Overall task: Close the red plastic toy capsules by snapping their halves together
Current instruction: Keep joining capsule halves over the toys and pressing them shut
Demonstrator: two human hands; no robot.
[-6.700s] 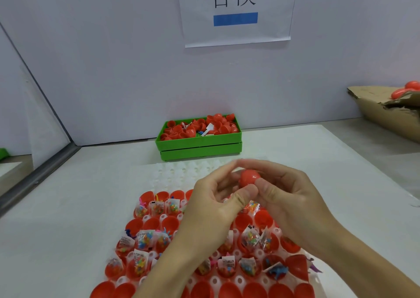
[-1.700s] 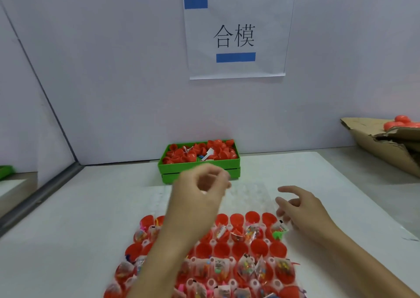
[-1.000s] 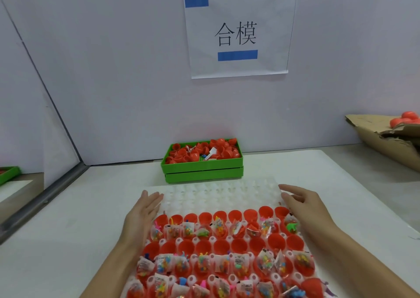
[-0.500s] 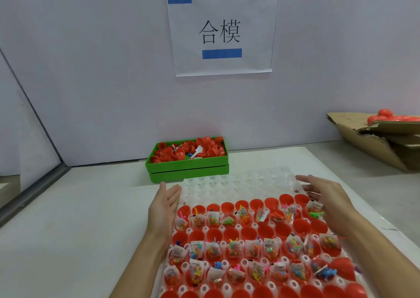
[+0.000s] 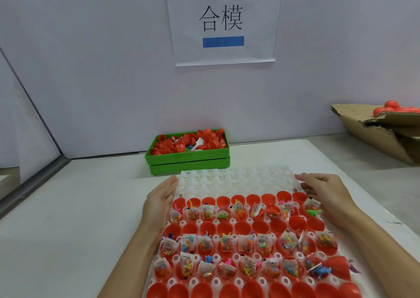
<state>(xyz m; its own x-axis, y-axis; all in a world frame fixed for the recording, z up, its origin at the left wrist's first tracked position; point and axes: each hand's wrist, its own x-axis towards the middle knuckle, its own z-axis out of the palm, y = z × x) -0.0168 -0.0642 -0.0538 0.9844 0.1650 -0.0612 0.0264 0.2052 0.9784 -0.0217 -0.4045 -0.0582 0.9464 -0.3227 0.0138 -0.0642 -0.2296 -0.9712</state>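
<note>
While both hands sit at the tray sides, I note these lines:

Step in hand: I judge I am sliding or squaring the white tray (image 5: pixel 234 179), no capsule is picked yet.

Left hand (image 5: pixel 160 198): fingers straight and together, flat against the left edge of the tray, holding nothing.

Right hand (image 5: pixel 327 189): fingers loosely bent over the far right corner of the tray; I cannot tell if they pinch the rim.

How to do it well: I would push evenly from both sides and keep the tray flat, because the open red halves (image 5: pixel 252 226) and the small toy bags (image 5: pixel 246 245) sit loose and could tip out.

Task's thing: the filled halves lie between my hands and nearer to me, the closest row just beside the fingers.

Spare halves: in the green box (image 5: pixel 188 161), far side, apart from both hands.
</note>
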